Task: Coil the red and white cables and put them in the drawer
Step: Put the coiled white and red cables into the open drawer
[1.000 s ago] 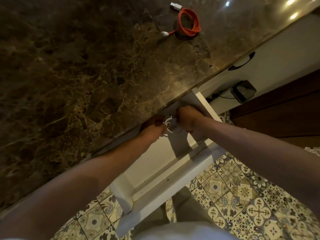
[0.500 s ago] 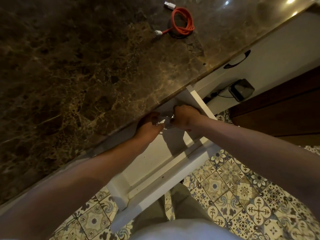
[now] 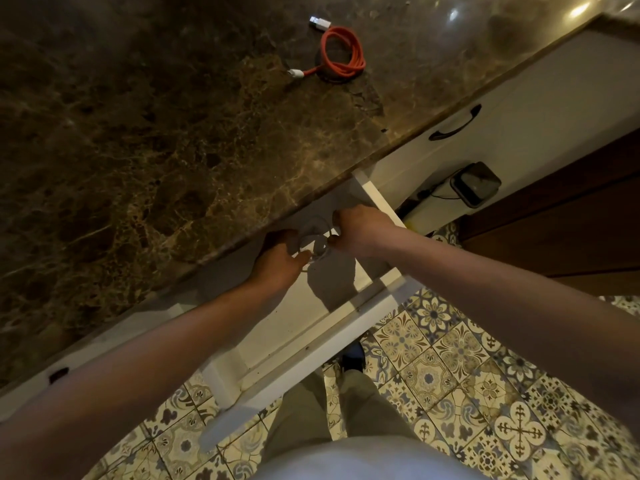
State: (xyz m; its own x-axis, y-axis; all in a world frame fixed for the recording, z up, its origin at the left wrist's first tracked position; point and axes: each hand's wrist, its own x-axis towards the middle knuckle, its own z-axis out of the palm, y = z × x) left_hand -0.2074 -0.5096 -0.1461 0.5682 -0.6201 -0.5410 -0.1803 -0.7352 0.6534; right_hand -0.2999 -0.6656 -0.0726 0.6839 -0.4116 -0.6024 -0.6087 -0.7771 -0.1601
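1. My left hand (image 3: 277, 265) and right hand (image 3: 356, 230) both pinch the white cable (image 3: 313, 242), which hangs as a small coil between them over the open drawer (image 3: 311, 320), just under the counter edge.
2. To do this well, I would keep the loops stacked and even, lower the coil flat onto the drawer floor, then let go with both hands together so it does not spring apart.
3. The red cable (image 3: 341, 53) lies already coiled on the counter (image 3: 156, 133), at about twelve o'clock from my hands and well apart from them; it is next.
4. The counter is dark brown marble, glossy with lamp glints at two o'clock.
5. White cabinet fronts run below it, and patterned floor tiles (image 3: 467, 375) spread at five o'clock.
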